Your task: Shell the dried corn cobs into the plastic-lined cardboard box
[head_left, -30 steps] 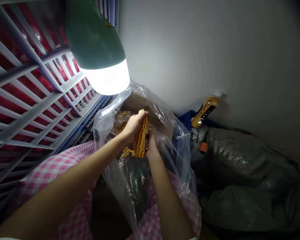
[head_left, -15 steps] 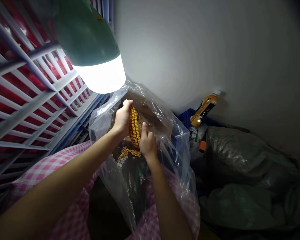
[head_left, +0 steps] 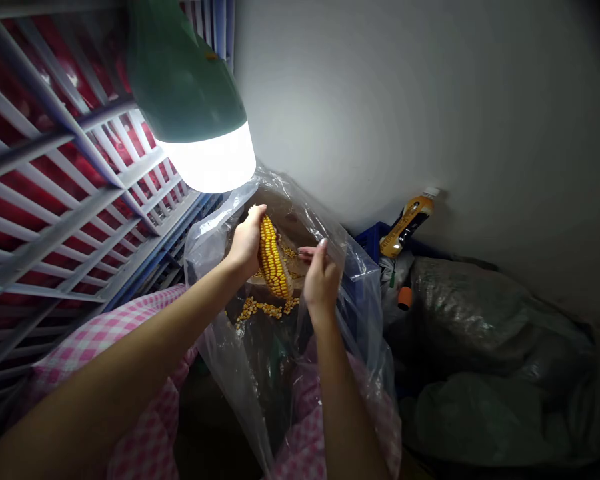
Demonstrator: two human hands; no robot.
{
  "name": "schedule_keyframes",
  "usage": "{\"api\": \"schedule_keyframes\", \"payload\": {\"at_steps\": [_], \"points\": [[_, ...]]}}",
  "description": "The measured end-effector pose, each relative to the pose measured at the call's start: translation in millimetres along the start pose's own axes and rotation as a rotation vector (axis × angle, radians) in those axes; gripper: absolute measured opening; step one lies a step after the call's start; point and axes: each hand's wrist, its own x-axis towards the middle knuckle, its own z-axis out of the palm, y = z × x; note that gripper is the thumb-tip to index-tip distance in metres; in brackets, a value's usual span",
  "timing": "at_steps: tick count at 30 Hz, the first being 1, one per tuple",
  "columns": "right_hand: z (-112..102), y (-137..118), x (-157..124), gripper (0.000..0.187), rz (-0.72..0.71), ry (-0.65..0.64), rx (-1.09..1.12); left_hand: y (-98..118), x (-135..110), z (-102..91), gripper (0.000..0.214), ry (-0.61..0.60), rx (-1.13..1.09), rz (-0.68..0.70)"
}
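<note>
Held tilted over the clear plastic bag is a corn cob, covered in yellow kernels with a paler strip along its right side. My left hand is closed around its upper end, thumb on top. To the right of the cob, apart from it, is my right hand, thumb raised and index finger stretched toward the cob; its other fingers are partly hidden. Loose corn kernels lie in the bag below the cob, and more show behind it.
A lit green lamp hangs close at upper left, beside a slatted plastic crate with red contents. On the right are a blue crate, a yellow-labelled bottle, an orange-capped item and dark sacks.
My right hand has come off the cob and moved right, its index finger now extended. The pale strip on the cob shows more. My left hand still holds the cob.
</note>
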Motion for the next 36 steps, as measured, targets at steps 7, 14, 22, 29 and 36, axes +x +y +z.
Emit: {"api": "schedule_keyframes", "payload": {"at_steps": [7,14,22,29,36], "points": [[29.5,-2.9,-26.0,0.072,-0.004,-0.059,-0.288,-8.3,-6.3,3.2,0.029,0.003,0.043,0.096],[40.0,16.0,-23.4,0.068,-0.023,-0.010,-0.229,-13.2,-2.1,-1.6,0.026,-0.095,0.054,0.070],[37.0,19.8,-26.6,0.068,-0.010,0.007,-0.206,-16.9,-3.5,-3.0,0.027,-0.149,0.048,0.014],[38.9,26.0,-25.6,0.067,0.006,-0.011,-0.138,-18.3,-3.8,-2.6,0.026,-0.084,0.074,0.010],[36.9,29.1,-26.6,0.065,0.027,-0.011,-0.115,-20.9,-5.7,-2.0,0.025,-0.084,0.063,-0.064]]}}
